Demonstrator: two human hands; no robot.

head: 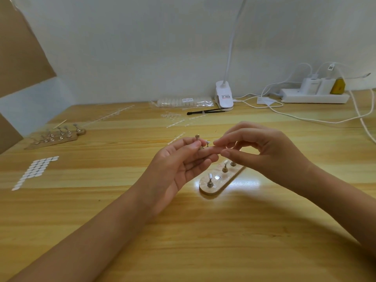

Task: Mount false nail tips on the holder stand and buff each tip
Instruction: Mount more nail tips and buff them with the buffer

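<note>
Holder stand (216,187) lies on the worktop (203,241) just under both hands, slanting away rightward, nearer the right hand (264,151), whose thumb and forefinger nearly meet, contents unclear, beside a peg (197,137) pinched by the left hand (179,165).

Worktop (183,241): pale wood-grain, smooth, semi-gloss, with lamp glare showing beside the holder stand (211,191). Stand base: light wood-look edge, glossy pearly top. Its pegs (210,181): dull grey metal, brass-toned feet. Held pegs (197,137): same metal look. Second stand (67,140): same finish as far as I can tell. Oval pads (34,169): matt white. Tip bag (183,102): clear, shiny plastic film. Clip lamp (223,96) and power strip (313,98): smooth white plastic. Cardboard (18,58): brown, matt.
</note>
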